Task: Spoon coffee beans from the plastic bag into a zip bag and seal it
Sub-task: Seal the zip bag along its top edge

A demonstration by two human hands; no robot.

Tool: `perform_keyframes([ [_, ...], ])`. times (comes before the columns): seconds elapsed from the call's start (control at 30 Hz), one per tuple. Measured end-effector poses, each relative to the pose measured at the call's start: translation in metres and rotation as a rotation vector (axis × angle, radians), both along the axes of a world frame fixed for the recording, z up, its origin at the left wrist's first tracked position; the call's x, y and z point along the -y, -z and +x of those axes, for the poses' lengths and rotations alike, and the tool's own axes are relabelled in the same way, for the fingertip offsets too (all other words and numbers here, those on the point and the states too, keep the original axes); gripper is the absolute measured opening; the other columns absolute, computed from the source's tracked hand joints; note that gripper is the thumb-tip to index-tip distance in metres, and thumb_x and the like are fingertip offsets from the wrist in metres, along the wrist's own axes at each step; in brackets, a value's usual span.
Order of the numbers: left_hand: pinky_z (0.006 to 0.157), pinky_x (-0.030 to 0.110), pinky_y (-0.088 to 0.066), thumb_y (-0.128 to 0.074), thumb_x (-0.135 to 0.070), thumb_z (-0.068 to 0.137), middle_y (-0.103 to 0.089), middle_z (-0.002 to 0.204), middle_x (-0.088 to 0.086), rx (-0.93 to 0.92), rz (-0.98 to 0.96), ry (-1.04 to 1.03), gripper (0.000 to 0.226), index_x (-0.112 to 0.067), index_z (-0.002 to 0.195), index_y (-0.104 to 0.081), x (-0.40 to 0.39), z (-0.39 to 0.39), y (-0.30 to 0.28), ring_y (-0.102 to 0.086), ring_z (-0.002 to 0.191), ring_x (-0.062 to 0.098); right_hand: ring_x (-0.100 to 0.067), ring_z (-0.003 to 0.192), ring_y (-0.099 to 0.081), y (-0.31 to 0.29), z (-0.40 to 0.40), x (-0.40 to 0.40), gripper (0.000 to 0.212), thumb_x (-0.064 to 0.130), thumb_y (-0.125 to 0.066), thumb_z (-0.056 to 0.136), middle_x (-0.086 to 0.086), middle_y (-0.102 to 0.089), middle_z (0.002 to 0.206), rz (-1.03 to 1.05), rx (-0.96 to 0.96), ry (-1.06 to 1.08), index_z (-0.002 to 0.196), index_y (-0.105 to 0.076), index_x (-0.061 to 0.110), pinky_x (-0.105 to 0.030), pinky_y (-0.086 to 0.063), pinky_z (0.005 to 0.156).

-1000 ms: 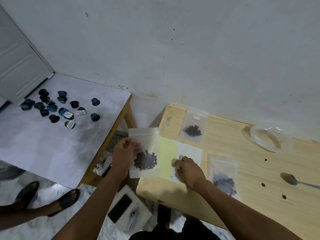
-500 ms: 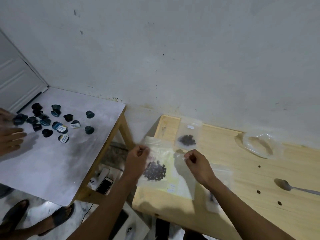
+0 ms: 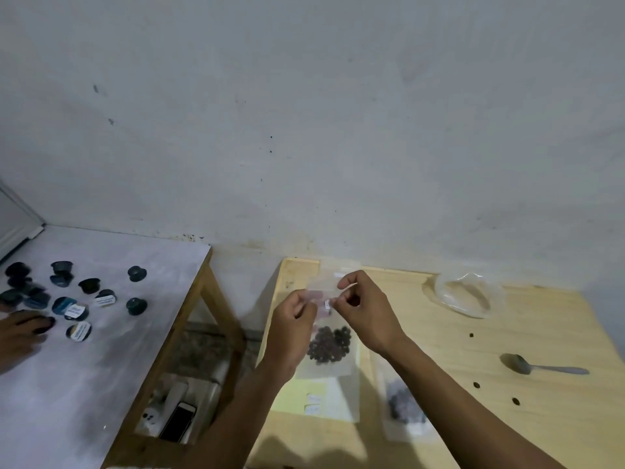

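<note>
I had both grips pinched on the zip bag [image 3: 329, 346] at frame centre: my left hand [image 3: 293, 330] and right hand [image 3: 367, 311] held its top edge, beans hanging low inside it. Right of them on the counter [image 3: 527, 424] lay the spoon [image 3: 541, 366], with the plastic bag [image 3: 468, 294] further up.

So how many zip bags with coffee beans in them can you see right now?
2 for sure: one held up in both hands, one lying flat on the wooden table under the right forearm. Another may be hidden behind the hands.
</note>
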State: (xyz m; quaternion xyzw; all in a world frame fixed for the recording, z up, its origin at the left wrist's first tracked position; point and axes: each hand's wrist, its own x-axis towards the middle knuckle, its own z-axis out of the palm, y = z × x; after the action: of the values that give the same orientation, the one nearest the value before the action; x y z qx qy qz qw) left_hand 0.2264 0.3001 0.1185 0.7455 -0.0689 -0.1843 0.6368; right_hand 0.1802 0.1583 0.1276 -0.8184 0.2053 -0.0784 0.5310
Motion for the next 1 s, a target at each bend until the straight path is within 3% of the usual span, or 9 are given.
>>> perform_keyframes([
  [0.27, 0.081, 0.028, -0.055, -0.063, -0.016, 0.094, -0.076, 0.095, -0.010, -0.048, -0.068, -0.030, 0.011, -0.021, 0.100, -0.071, 0.009, 0.005, 0.000, -0.071, 0.091, 0.009, -0.001, 0.059, -0.051, -0.004, 0.002, -0.002, 0.022, 0.017, -0.068, 0.085, -0.004, -0.068, 0.078, 0.032, 0.015, 0.081, 0.096, -0.050, 0.023, -0.011, -0.039, 0.055],
  [0.4, 0.085, 0.031, -0.055, -0.064, -0.018, 0.094, -0.076, 0.096, -0.008, -0.074, -0.096, -0.042, 0.010, -0.021, 0.099, -0.071, 0.011, 0.005, 0.000, -0.071, 0.092, 0.010, -0.004, 0.062, -0.052, -0.006, 0.003, -0.002, 0.023, 0.017, -0.070, 0.084, -0.004, -0.068, 0.078, 0.114, 0.023, 0.107, 0.096, -0.051, 0.021, -0.016, -0.042, 0.061],
  [0.5, 0.085, 0.031, -0.056, -0.065, -0.018, 0.093, -0.076, 0.096, -0.008, -0.080, -0.102, -0.028, 0.010, -0.020, 0.102, -0.070, 0.012, 0.006, 0.000, -0.071, 0.092, 0.009, -0.007, 0.063, -0.053, -0.006, 0.003, -0.002, 0.023, 0.017, -0.070, 0.084, -0.007, -0.069, 0.080, 0.124, 0.019, 0.117, 0.097, -0.051, 0.020, -0.020, -0.042, 0.063],
  [0.73, 0.075, 0.020, -0.054, -0.070, -0.013, 0.089, -0.077, 0.096, -0.006, -0.105, -0.168, 0.007, 0.015, -0.015, 0.104, -0.068, 0.015, 0.011, -0.006, -0.073, 0.091, 0.012, -0.001, 0.054, -0.050, -0.008, 0.007, -0.002, 0.026, 0.016, -0.071, 0.084, -0.009, -0.066, 0.077, 0.068, 0.026, 0.145, 0.098, -0.050, 0.020, -0.010, -0.039, 0.053],
  [0.8, 0.077, 0.020, -0.055, -0.070, -0.013, 0.089, -0.077, 0.094, -0.007, -0.094, -0.163, -0.016, 0.013, -0.015, 0.102, -0.069, 0.016, 0.012, -0.007, -0.073, 0.090, 0.010, -0.003, 0.059, -0.051, -0.008, 0.007, -0.003, 0.032, 0.023, -0.075, 0.082, -0.003, -0.062, 0.077, 0.032, 0.022, 0.164, 0.100, -0.048, 0.020, -0.011, -0.039, 0.055],
  [0.9, 0.076, 0.017, -0.053, -0.068, -0.016, 0.091, -0.076, 0.089, -0.014, -0.040, -0.125, -0.042, 0.008, -0.023, 0.095, -0.070, 0.014, 0.015, -0.008, -0.071, 0.085, 0.003, -0.010, 0.087, -0.052, -0.004, 0.006, -0.002, 0.056, 0.039, -0.083, 0.073, 0.004, -0.052, 0.097, -0.020, 0.028, 0.262, 0.110, -0.044, 0.025, -0.021, -0.043, 0.072],
  [1.0, 0.077, 0.019, -0.052, -0.067, -0.015, 0.091, -0.077, 0.090, -0.008, -0.023, -0.111, -0.016, 0.007, -0.018, 0.097, -0.071, 0.012, 0.018, -0.006, -0.071, 0.087, 0.008, -0.017, 0.087, -0.056, 0.000, 0.005, 0.002, 0.073, 0.043, -0.087, 0.067, -0.006, -0.056, 0.101, 0.189, -0.029, 0.259, 0.119, -0.038, 0.032, -0.030, -0.048, 0.077],
])
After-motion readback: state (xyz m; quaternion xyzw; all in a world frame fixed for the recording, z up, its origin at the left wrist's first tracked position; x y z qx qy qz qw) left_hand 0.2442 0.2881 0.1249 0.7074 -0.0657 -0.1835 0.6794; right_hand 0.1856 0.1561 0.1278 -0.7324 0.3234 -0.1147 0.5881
